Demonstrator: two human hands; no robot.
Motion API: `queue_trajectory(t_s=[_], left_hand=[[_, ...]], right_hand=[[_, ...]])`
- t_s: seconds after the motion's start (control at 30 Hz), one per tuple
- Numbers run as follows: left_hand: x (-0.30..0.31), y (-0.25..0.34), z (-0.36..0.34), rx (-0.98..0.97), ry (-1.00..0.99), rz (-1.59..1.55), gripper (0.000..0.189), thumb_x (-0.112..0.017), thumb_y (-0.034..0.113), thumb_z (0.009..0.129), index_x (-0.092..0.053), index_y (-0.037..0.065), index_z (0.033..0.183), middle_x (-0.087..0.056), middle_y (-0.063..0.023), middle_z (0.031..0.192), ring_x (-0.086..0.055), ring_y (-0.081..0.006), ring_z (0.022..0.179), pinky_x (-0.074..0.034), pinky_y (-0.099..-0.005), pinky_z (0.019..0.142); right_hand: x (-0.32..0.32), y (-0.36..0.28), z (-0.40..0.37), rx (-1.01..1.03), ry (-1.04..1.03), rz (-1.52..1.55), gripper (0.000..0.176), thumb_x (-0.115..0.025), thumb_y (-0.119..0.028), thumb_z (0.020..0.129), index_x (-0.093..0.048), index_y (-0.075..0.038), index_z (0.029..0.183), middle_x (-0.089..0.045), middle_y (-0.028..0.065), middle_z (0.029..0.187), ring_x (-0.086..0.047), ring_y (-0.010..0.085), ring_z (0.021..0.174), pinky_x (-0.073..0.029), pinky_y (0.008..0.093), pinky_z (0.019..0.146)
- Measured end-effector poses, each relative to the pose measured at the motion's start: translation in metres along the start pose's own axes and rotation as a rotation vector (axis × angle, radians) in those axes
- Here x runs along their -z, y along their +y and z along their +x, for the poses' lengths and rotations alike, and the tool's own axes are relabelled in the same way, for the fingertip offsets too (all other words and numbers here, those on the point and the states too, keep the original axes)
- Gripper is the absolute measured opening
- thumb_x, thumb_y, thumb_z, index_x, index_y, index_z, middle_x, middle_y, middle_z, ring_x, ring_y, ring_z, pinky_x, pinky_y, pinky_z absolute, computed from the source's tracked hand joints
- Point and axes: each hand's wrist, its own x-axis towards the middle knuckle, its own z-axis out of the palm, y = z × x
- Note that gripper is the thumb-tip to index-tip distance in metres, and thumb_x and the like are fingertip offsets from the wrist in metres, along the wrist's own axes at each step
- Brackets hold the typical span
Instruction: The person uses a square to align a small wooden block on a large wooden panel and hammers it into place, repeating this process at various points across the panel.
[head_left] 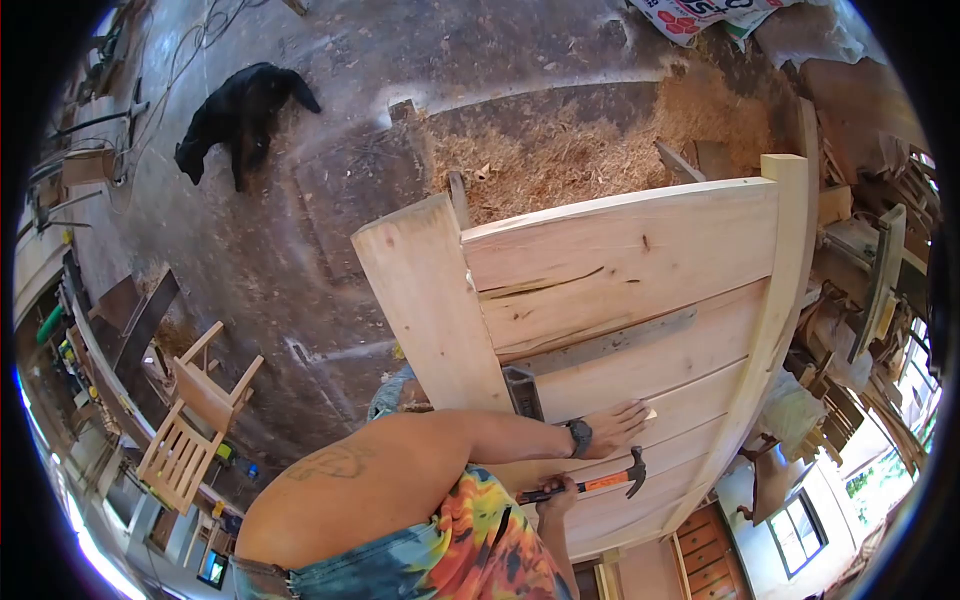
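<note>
My left hand (616, 427), with a dark watch on the wrist, lies on the wooden panel (630, 250) with its fingers stretched out. A small pale piece (651, 414) shows right at its fingertips. Just below it, my right hand (558, 494) is wrapped round the black and orange handle of a claw hammer (606, 482). The hammer's head points right, close over the boards. Thick posts frame the panel: a wide one (432, 300) on the left and a longer one (785, 260) on the right. A dark metal piece (523, 392) sits against the panel near my left forearm.
Wood shavings (560, 150) cover the floor behind the panel. A black dog (240, 120) stands on the concrete floor (330, 130) at upper left. A wooden chair (195, 425) is at left. Stacked timber (885, 290) lines the right side.
</note>
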Motion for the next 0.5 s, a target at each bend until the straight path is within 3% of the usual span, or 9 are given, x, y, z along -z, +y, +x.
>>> queue_trajectory(t_s=[0.37,0.5], left_hand=[[-0.002,-0.001,0.003,-0.02,-0.003,0.046,0.065,-0.05,0.016,0.09,-0.036,-0.013,0.147,-0.03,-0.0303,0.158,-0.023,-0.041,0.152,-0.016,-0.0503,0.127],[-0.011,-0.005,0.001,-0.004,-0.082,0.028,0.072,-0.053,0.013,0.085,-0.032,-0.012,0.149,-0.026,-0.0317,0.159,-0.02,-0.0429,0.152,-0.014,-0.0528,0.126]], right_hand=[[-0.003,-0.004,-0.007,-0.028,-0.02,0.053,0.02,-0.052,-0.023,0.089,-0.057,-0.006,0.079,-0.048,0.0031,0.061,-0.046,0.0155,0.049,-0.043,0.0301,0.046],[0.015,0.01,0.011,0.007,-0.034,0.097,0.015,-0.054,-0.019,0.089,-0.057,-0.008,0.08,-0.047,0.0027,0.06,-0.046,0.0165,0.048,-0.043,0.0322,0.046]])
